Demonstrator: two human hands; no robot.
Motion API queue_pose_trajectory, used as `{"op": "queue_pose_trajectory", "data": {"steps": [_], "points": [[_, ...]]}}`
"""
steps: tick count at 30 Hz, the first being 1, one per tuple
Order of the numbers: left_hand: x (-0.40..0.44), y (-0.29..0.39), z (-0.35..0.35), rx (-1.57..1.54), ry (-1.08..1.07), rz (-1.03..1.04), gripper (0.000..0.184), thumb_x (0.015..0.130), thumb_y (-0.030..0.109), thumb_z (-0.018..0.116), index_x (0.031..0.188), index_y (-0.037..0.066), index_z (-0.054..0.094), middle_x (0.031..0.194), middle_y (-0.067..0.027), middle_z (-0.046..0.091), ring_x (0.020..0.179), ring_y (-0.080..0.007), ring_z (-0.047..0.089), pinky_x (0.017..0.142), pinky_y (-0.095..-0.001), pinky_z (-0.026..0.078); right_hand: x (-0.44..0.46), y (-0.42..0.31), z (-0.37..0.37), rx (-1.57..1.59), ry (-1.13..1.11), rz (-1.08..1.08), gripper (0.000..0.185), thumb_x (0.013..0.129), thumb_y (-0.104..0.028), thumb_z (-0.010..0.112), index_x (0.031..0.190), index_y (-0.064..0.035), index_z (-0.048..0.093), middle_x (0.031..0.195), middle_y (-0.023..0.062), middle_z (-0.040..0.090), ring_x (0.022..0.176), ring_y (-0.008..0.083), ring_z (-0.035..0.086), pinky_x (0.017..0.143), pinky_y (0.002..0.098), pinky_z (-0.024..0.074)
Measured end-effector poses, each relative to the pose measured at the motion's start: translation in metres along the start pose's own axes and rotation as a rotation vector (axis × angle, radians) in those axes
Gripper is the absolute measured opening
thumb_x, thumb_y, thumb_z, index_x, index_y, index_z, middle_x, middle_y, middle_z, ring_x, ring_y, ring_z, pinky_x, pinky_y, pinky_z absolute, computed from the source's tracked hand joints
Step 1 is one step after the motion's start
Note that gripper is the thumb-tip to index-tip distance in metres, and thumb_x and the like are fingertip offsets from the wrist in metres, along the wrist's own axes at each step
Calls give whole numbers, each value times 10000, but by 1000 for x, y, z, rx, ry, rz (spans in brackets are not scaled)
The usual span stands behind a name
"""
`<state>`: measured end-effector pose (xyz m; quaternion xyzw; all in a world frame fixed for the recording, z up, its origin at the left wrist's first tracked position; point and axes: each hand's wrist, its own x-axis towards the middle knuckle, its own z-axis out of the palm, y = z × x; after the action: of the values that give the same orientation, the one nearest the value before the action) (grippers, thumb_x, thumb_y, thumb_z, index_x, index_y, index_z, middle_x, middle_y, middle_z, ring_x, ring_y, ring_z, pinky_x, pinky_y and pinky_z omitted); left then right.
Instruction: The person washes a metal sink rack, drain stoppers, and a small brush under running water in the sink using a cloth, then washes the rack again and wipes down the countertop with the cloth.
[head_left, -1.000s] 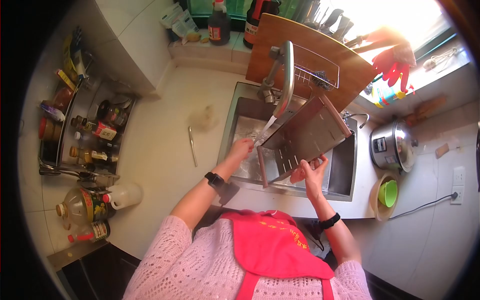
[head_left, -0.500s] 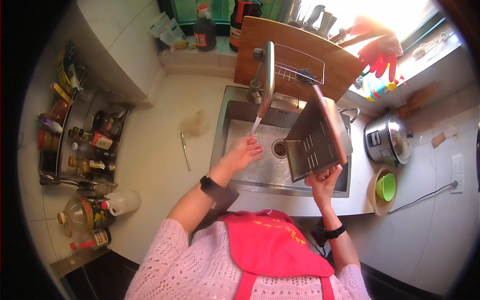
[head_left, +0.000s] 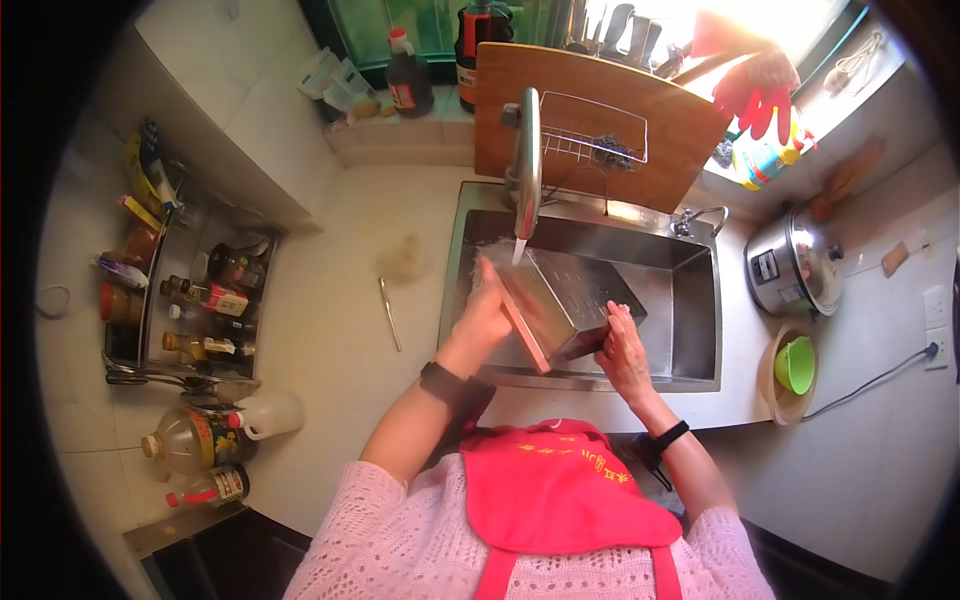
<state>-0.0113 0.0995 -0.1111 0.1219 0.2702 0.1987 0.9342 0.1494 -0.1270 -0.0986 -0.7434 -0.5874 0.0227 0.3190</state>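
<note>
A dark metal box with slots (head_left: 562, 295) and a reddish-brown side panel is tilted over the sink (head_left: 692, 300). My left hand (head_left: 485, 315) grips the panel side, its fingers partly hidden behind the edge. At the box's other end, my right hand (head_left: 625, 352) holds a lower corner. Water runs from the faucet (head_left: 528, 180) onto the upper part of the box, close to my left fingertips. The box covers the drain.
A wooden cutting board (head_left: 600, 95) leans behind the sink, with a wire rack (head_left: 590, 145) in front. To the right stand a steel cooker (head_left: 795, 265) and a green bowl (head_left: 795, 365). A thin metal utensil (head_left: 389, 313) lies on the left counter; bottles crowd the rack (head_left: 210, 300).
The box has swung left and down under the running water, its panel now facing left. My left hand, empty under the stream before, has taken hold of it. The view has shifted slightly.
</note>
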Motion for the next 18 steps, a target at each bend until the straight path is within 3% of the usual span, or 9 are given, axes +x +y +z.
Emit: {"op": "queue_pose_trajectory", "data": {"steps": [2, 5, 8, 11, 12, 14, 17, 18], "points": [[8, 7, 20, 63, 295, 36, 527, 966, 541, 344, 1137, 66, 495, 1036, -110, 594, 961, -252, 574, 842, -437, 499, 4, 6, 14, 36, -13, 26, 820, 635, 113, 611, 1379, -84, 330, 1399, 185, 404, 1291, 401, 405, 1078, 438, 355], [13, 15, 24, 55, 392, 36, 563, 964, 558, 321, 1158, 60, 498, 1065, -125, 590, 990, -263, 563, 882, -448, 481, 11, 12, 31, 104, -79, 83, 693, 684, 103, 593, 1319, -56, 364, 1388, 180, 404, 1282, 405, 399, 1052, 427, 379], [20, 20, 12, -21, 252, 50, 620, 952, 594, 294, 1188, 58, 496, 1132, -133, 580, 1039, -282, 546, 933, -484, 446, 18, 8, 35, 77, -59, 75, 577, 736, 89, 570, 1270, -53, 406, 1355, 197, 419, 1206, 419, 463, 964, 424, 446], [15, 27, 17, -18, 261, 81, 663, 947, 614, 263, 1223, 55, 489, 1191, -127, 566, 1089, -301, 525, 987, -501, 399, 19, 8, 27, 199, -25, 194, 474, 779, 62, 558, 1225, -44, 437, 1287, 218, 443, 1067, 428, 530, 857, 438, 477], [17, 28, 14, 10, 271, 79, 676, 944, 621, 261, 1243, 55, 478, 1218, -128, 554, 1112, -303, 516, 998, -498, 391, 19, 11, 25, 311, 19, 243, 409, 791, 39, 572, 1179, -31, 466, 1156, 222, 499, 972, 417, 551, 824, 433, 471], [21, 31, 7, 64, 287, 73, 704, 937, 636, 258, 1282, 56, 458, 1273, -129, 529, 1156, -308, 499, 1020, -493, 373, 14, 20, 16, 290, 81, 275, 401, 778, 42, 579, 1158, -26, 474, 1079, 212, 528, 935, 407, 556, 808, 427, 471], [24, 34, -24, 130, 282, 80, 650, 929, 664, 284, 1127, 93, 523, 1109, -90, 564, 1001, -270, 539, 882, -483, 456, 13, 18, -7, 261, 156, 347, 364, 749, 38, 593, 1098, -10, 499, 987, 187, 568, 934, 376, 570, 818, 409, 466], [18, 38, -25, 148, 325, 80, 648, 935, 656, 275, 1144, 92, 517, 1126, -90, 562, 1017, -272, 539, 898, -482, 451, 12, 18, -16, 250, 165, 365, 359, 746, 35, 595, 1090, -7, 502, 990, 185, 568, 939, 371, 571, 823, 406, 464]]}}
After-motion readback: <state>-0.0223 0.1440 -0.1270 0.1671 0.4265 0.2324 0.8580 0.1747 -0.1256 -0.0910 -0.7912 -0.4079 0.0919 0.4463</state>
